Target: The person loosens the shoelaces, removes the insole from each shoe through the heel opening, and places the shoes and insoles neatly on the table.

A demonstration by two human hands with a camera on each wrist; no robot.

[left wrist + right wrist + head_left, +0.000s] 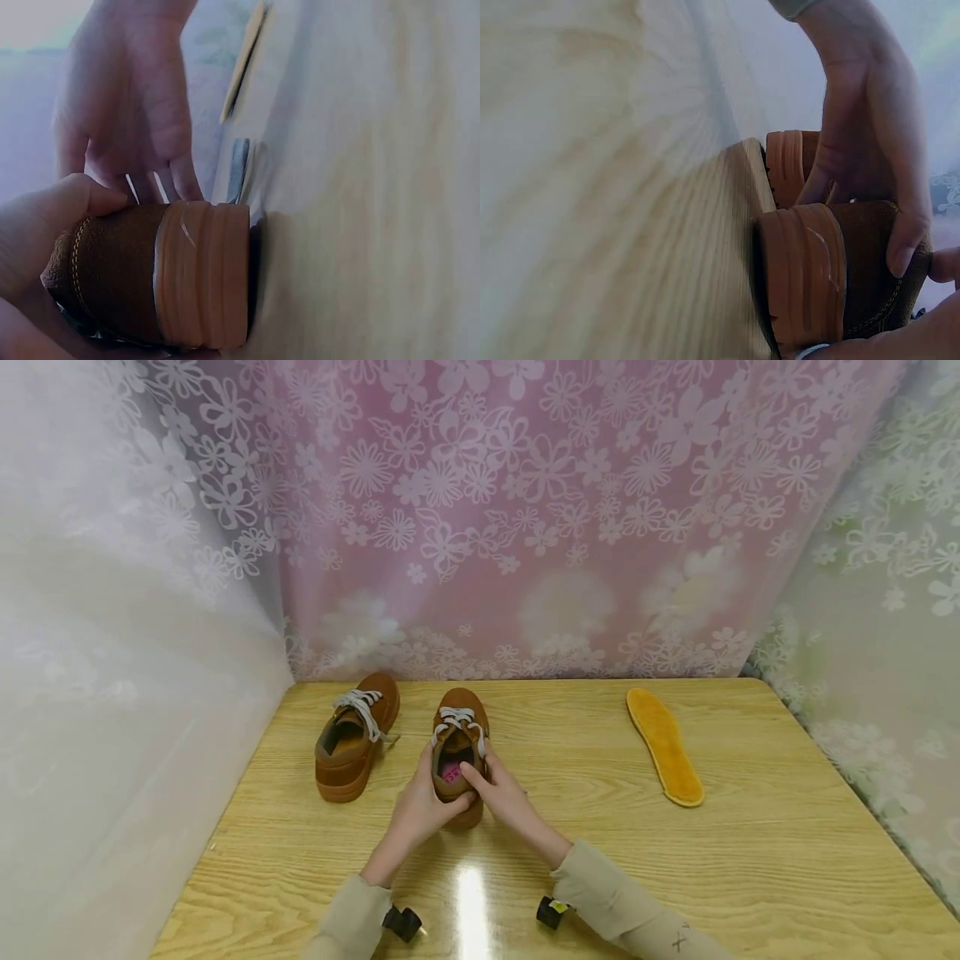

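Note:
A brown lace-up shoe (460, 700) with white laces stands on the table, toe pointing away from me. My left hand (417, 812) holds its left side, the thumb across the heel collar. From the right, my right hand (512, 797) grips the other side, its thumb reaching over the shoe's opening. Inside the opening a pink patch (450, 772) with lettering shows. In the right wrist view the shoe's ridged tan heel (806, 277) is close to the tabletop; whether it fully touches is hard to tell. Fingers on the far sides are partly hidden.
A matching brown shoe (351, 774) stands to the left, with a yellowish lining inside. On the right lies a yellow-orange fuzzy insole (664, 745). The wooden table (585, 752) is bordered by a flowered pink curtain (517, 527) behind and pale curtains at both sides.

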